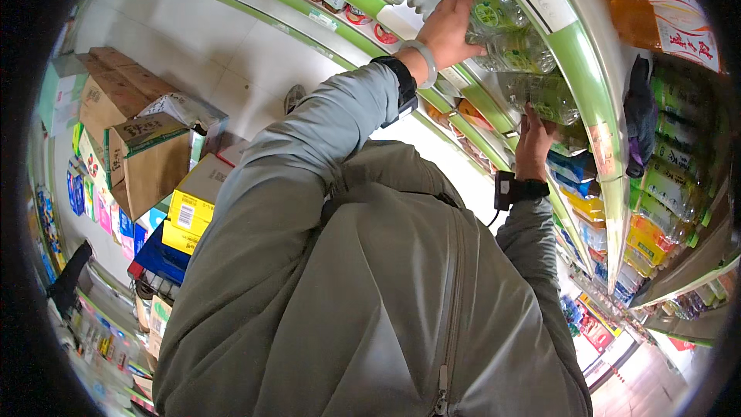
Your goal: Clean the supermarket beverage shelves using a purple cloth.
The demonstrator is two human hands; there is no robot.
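Several clear plastic bottles with green labels (495,14) stand close together on a shelf with a green edge strip. My left hand (443,29) is at the front of these bottles, with its thumb and fingers spread against them. Whether it grips one is not plain. Lower along the same row, my right hand (534,142) has its fingers up against a clear bottle (547,92), and some of its fingers are hidden. Each wrist wears a black strap with a small device. A pale bangle (428,63) circles my left wrist.
An upper shelf edge (570,49) arches over the bottles. Bottled drinks (666,185) and a dark cloth item (639,119) lie right of it. On my left, cardboard boxes (153,156) and yellow cartons (191,208) are piled over the tiled floor (231,46).
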